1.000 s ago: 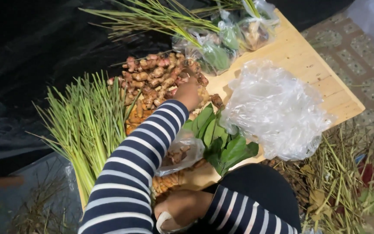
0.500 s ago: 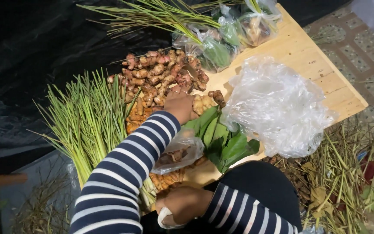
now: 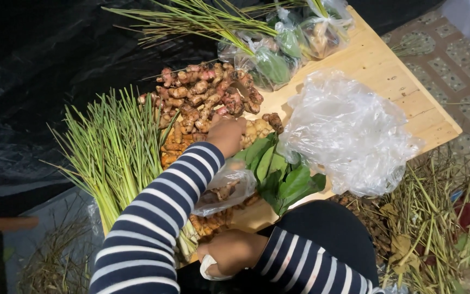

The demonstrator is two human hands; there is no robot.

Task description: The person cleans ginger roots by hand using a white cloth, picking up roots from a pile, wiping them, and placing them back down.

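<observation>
At the bottom centre of the frame, the person's right hand (image 3: 234, 251) lay near the body in a loose fist around something small and white, possibly a band or tie; what exactly it gripped could not be told. Just above it, a small clear plastic bag with pieces of root inside (image 3: 225, 188) sagged at the near edge of the pale wooden plank surface (image 3: 393, 81), partly under the striped sleeve of the left arm, its mouth seemingly open towards the heaps so that pieces could go in. Orange-yellow knobbly roots (image 3: 209, 224) lay beside and under this bag.

The left hand (image 3: 227, 136) reached forward to the middle of the frame, fingers curled down onto the pale yellowish ginger-like roots (image 3: 257, 129), closing on one or more pieces; the fingertips were hidden, so the grip was not certain. Just right of the wrist lay a bunch of broad dark green leaves (image 3: 281, 177), and further right a large crumpled heap of clear plastic bags (image 3: 344, 133) sat within arm's reach.

On the left side, a thick sheaf of green lemongrass stalks (image 3: 110, 158) lay fanned out, cut ends towards the person. Beyond the hand a pile of pinkish-brown galangal-like rhizomes (image 3: 208, 90) was kept as its own heap. At the top, filled clear bags of greens and roots (image 3: 289, 46) lay together, with long thin green stalks (image 3: 191, 22) stretched across them
</observation>
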